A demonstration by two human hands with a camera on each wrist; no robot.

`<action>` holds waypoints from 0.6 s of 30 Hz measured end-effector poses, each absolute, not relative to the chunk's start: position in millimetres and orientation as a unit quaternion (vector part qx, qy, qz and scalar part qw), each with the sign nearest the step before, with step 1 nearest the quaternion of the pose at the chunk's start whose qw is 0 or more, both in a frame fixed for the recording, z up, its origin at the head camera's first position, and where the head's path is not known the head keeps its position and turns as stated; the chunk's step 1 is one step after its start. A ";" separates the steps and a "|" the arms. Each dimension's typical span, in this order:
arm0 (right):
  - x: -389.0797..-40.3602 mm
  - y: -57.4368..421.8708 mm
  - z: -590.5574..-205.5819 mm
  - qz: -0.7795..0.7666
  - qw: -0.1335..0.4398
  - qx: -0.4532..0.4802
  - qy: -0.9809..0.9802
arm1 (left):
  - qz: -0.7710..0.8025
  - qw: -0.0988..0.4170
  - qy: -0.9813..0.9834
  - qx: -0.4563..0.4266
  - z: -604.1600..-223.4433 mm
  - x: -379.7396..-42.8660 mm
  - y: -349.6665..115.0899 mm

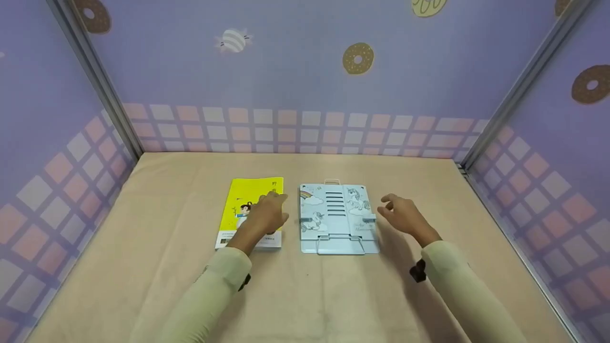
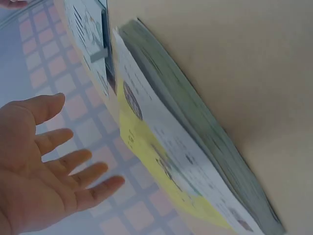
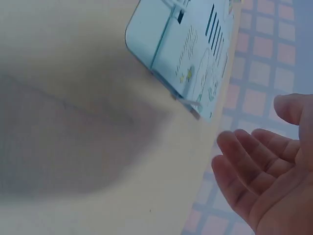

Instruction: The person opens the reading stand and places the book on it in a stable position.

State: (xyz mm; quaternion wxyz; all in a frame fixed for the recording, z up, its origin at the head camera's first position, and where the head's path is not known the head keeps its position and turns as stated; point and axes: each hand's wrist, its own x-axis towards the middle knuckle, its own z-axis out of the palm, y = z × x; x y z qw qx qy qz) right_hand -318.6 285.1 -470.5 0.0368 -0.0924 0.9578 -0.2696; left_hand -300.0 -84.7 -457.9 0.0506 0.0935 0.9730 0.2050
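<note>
A thick paperback book (image 1: pixel 255 190) with a yellow and white cover lies flat at the left of the cloth. Above it hovers my left hand (image 1: pixel 268 214), fingers spread and holding nothing; in the left wrist view a gap separates that hand (image 2: pixel 54 171) from the book (image 2: pixel 161 132). To the book's right lies a light blue book stand (image 1: pixel 337 224), folded flat, with unicorn drawings, slots and a wire rest. Just off the stand's right edge is my right hand (image 1: pixel 402 214), its fingers loosely bent around nothing. The right wrist view shows the stand's (image 3: pixel 166 54) near corner.
A beige cloth (image 1: pixel 310 295) covers the table. Purple walls (image 1: pixel 295 71) with a checked band and printed doughnuts enclose the back and both sides. Metal posts (image 1: pixel 102 85) stand at the rear corners.
</note>
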 end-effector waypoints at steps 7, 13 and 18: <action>-312.8 264.0 -482.3 -0.292 0.102 -0.095 0.946 | 0.229 0.081 0.964 0.108 -469.3 -293.3 -57.4; -307.8 249.7 -489.8 -0.288 0.146 -0.094 0.942 | 0.297 0.143 0.940 0.089 -476.2 -289.9 -40.6; -304.1 243.9 -493.1 -0.286 0.167 -0.084 0.940 | 0.306 0.146 0.934 0.109 -482.9 -289.9 -31.2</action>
